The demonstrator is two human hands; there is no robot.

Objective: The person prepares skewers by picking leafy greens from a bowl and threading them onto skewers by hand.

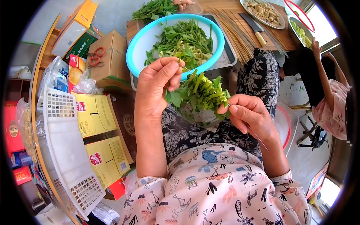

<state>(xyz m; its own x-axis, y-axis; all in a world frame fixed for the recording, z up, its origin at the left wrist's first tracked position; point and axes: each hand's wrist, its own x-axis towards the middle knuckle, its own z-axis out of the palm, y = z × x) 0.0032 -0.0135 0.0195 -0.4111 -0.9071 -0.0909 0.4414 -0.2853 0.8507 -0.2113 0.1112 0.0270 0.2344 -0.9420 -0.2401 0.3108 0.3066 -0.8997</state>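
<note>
A thin skewer (258,139) runs slantwise between my hands, its middle packed with a thick bunch of folded leafy greens (205,90). My right hand (252,115) grips the skewer just below the bunch, with the bare lower end sticking out past the palm. At the upper end, my left hand (159,84) is closed in a pinch by the skewer's tip. A broad green leaf (173,97) hangs under those fingers, seemingly held by its stem. Behind the hands is a blue-rimmed basin (131,48) with loose leafy greens (183,41) inside.
Bare skewers (234,35), a knife (255,28) and a plate of cut food pieces (262,11) lie on the wooden table. Boxes (95,116), red-handled scissors (97,56) and a white plastic basket (67,142) stand at left. Another person (330,101) sits at right.
</note>
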